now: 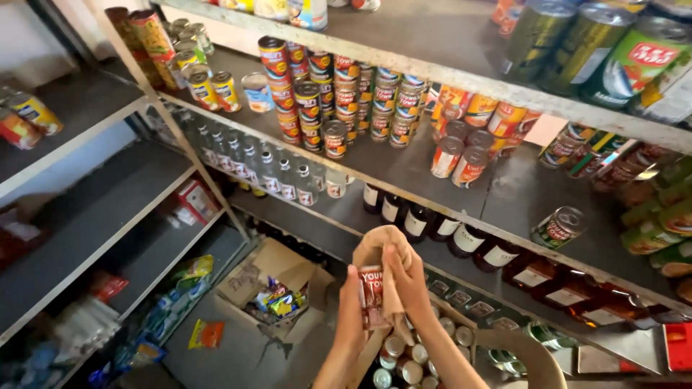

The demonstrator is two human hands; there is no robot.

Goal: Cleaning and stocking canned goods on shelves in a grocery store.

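The left hand (351, 306) wraps around a small red can (371, 294), fingers curled about its side so the label faces up toward the camera; the can stands upright in that grasp, held in the air in front of the shelves. The right hand (405, 277) presses a tan cloth (382, 252) against the can's right side and top, fingers closed over the fabric, which bunches up above both hands. The pairing looks like one hand steadying the can while the other works the cloth over it, which would explain the tight, close hold.

Directly below the hands sits an open box (404, 364) packed with more cans, tops up, within easy reach. To the left on the floor lies a cardboard carton (249, 277) holding bright packets. Behind the hands runs a grey metal shelf (404, 173) carrying stacked red cans in rows, labels facing outward so they can be read. A lower shelf holds dark bottles (425, 223) standing upright, and clear bottles (267, 169) line up further left. One can (559, 227) lies on its side at the right.
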